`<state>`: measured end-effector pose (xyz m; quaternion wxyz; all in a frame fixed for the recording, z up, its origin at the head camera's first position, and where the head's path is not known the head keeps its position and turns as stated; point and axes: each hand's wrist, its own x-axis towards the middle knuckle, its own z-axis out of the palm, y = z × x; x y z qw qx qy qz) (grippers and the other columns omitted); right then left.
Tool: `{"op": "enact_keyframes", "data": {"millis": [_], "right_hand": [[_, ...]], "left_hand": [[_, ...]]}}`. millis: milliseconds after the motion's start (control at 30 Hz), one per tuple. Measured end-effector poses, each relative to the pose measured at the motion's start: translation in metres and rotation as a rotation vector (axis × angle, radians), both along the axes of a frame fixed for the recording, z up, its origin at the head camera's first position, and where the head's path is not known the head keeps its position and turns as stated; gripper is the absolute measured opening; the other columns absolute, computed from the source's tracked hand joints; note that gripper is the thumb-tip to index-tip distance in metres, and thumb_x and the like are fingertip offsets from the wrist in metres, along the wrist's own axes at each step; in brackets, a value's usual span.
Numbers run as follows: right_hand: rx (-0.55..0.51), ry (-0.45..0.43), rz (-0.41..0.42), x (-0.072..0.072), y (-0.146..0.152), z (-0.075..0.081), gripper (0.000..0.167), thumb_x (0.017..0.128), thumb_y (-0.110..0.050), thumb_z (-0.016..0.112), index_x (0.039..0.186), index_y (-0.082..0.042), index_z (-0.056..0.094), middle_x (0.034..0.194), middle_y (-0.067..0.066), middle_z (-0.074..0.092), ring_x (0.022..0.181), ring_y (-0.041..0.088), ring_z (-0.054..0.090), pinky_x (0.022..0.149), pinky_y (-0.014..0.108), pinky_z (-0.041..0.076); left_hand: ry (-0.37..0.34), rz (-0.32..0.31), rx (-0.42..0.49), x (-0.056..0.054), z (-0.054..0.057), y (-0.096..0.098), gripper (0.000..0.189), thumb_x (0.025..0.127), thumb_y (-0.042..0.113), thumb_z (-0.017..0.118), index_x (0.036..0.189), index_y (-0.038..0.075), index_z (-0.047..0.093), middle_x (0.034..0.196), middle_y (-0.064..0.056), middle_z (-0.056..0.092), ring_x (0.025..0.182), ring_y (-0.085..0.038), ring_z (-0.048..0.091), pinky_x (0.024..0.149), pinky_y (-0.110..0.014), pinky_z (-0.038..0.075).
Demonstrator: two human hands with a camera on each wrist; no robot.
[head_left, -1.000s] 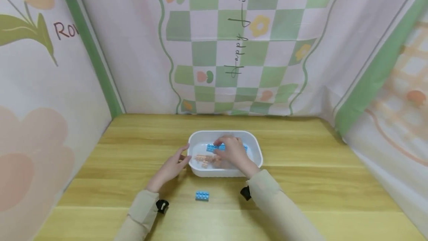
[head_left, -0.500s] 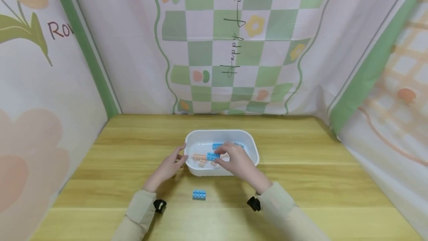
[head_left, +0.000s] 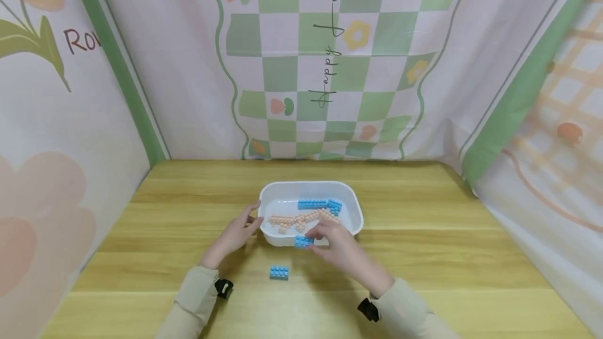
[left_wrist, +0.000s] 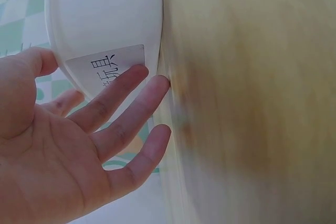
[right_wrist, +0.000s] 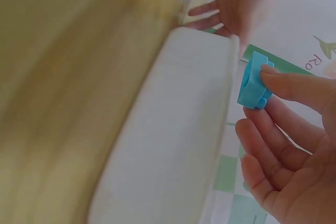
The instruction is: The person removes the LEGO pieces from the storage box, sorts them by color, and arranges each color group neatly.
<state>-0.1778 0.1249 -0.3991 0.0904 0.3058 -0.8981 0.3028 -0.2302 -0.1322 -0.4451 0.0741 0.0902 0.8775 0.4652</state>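
Observation:
My right hand pinches a blue toy brick between thumb and fingers, just above the near rim of a white plastic box. In the right wrist view the hollow underside of this brick shows. My left hand touches the left end of the box; in the left wrist view its fingers spread loosely beside a paper label with printed characters. Another blue brick lies on the table in front of the box.
Inside the box lie several blue bricks along the far side and several peach-coloured pieces nearer me. The wooden table ends at patterned cloth hangings at the back and sides.
My right hand has taken a blue brick up from inside the box and carried it towards me over the near rim. The left hand stays at the box's left end.

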Motion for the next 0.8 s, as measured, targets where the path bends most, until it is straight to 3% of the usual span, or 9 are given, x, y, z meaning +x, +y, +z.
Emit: {"op": "enact_keyframes", "data": {"millis": [267,533,800], "right_hand": [[-0.007,-0.091,-0.009,0.009,0.003,-0.017,0.018,0.075,-0.008,0.076,0.092,-0.009,0.070,0.088,0.001,0.067,0.082,0.019,0.064,0.075,0.032,0.057],[0.082,-0.070,0.017,0.011,0.004,-0.028,0.018,0.073,-0.012,0.078,0.089,-0.011,0.070,0.087,-0.002,0.068,0.082,0.013,0.063,0.075,0.027,0.056],[0.164,-0.090,0.007,0.012,0.003,-0.029,0.018,0.072,-0.017,0.079,0.088,-0.014,0.072,0.086,-0.005,0.068,0.080,0.012,0.063,0.075,0.024,0.054]], "left_hand": [[-0.021,-0.005,0.018,0.000,0.001,-0.001,0.053,0.100,0.028,0.046,0.148,0.016,0.028,0.113,-0.014,0.062,0.095,-0.024,0.064,0.083,-0.039,0.055],[-0.017,-0.005,0.023,-0.001,-0.001,-0.001,0.053,0.099,0.027,0.047,0.148,0.015,0.028,0.113,-0.015,0.062,0.094,-0.024,0.064,0.082,-0.039,0.055],[-0.014,-0.010,0.022,-0.001,-0.001,-0.001,0.053,0.099,0.025,0.047,0.148,0.014,0.028,0.113,-0.015,0.063,0.094,-0.025,0.064,0.084,-0.041,0.055]]}}
